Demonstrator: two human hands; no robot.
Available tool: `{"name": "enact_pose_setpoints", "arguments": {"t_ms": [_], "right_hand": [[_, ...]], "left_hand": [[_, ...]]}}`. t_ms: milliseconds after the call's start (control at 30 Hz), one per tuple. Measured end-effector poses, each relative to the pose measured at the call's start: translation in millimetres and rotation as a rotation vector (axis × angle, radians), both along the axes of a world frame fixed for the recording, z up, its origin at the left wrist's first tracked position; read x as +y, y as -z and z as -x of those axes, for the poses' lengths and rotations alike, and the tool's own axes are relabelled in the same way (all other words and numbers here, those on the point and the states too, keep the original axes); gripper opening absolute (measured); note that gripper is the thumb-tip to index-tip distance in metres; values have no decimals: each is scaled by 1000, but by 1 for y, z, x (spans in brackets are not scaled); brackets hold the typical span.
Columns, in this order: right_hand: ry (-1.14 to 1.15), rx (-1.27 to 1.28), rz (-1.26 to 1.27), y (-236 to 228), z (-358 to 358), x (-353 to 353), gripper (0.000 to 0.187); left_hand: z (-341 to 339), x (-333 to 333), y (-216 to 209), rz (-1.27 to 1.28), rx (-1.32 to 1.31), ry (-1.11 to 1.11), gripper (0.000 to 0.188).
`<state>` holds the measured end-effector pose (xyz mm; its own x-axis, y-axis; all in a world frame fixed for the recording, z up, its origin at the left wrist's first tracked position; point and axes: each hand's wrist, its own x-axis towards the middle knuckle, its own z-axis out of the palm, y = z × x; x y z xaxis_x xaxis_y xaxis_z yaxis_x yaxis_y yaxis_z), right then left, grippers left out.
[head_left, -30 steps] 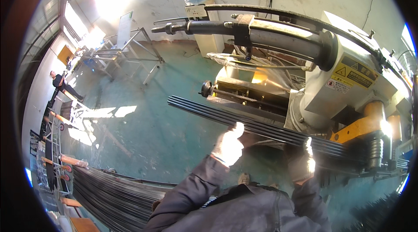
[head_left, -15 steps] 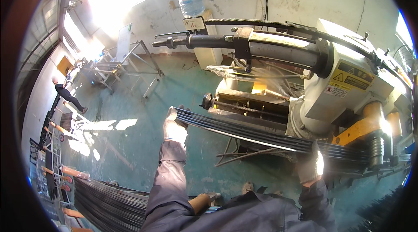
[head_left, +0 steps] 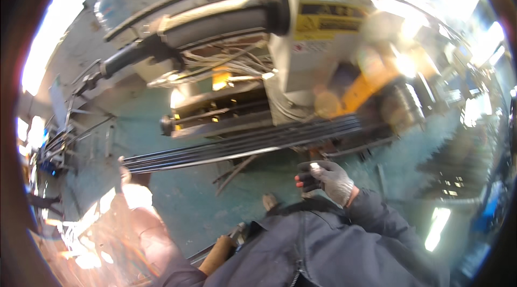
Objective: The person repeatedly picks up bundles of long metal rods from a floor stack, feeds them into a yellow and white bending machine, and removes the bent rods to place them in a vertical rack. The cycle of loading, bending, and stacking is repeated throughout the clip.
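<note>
A bundle of long dark metal rods [head_left: 253, 144] stretches across in front of me, its left end tipped lower than the right. My left hand [head_left: 132, 187], in a pale glove washed out by sunlight, is closed around that left end. Near the orange arm [head_left: 361, 93] of the machine, the right end of the bundle blurs into the machine's edge. My right hand [head_left: 329, 180] is off the rods, below them and close to my body. Its glove is pale with dark fingers, which are loosely bent with nothing visible in them; a reddish fingertip shows.
The large pale machine [head_left: 304, 66] with its thick horizontal cylinder [head_left: 215, 23] stands just beyond the rods. Under it lies a metal frame with a handwheel [head_left: 167, 125]. Dark stacked stock [head_left: 458, 163] is at the right. A brown roller [head_left: 218, 254] sits by my left side.
My right hand has let go of the rods and drawn back toward my body. My left hand still grips their end. The view has swung to the right, blurring parts of it.
</note>
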<state>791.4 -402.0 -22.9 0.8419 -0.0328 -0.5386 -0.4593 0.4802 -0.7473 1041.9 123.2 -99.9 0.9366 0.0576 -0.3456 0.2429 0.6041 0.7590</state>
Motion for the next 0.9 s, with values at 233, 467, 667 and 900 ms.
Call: {"name": "enact_pose_setpoints", "arguments": {"t_ms": [233,467,667,900], "right_hand": [[-393,334,961,98,97,-113,48],[-251,697,873,208,191,-234,55],[-525,587,1097,283,207,-338,48],[-234,185,1085,348,193,-422,42]], "left_hand": [[188,-131,154,-421,381,620,35],[218,-174,152,-664,594,760,36],[135,-275,127,-821,150,590,37],[134,-372,93,-2061,-566,908,42]]}}
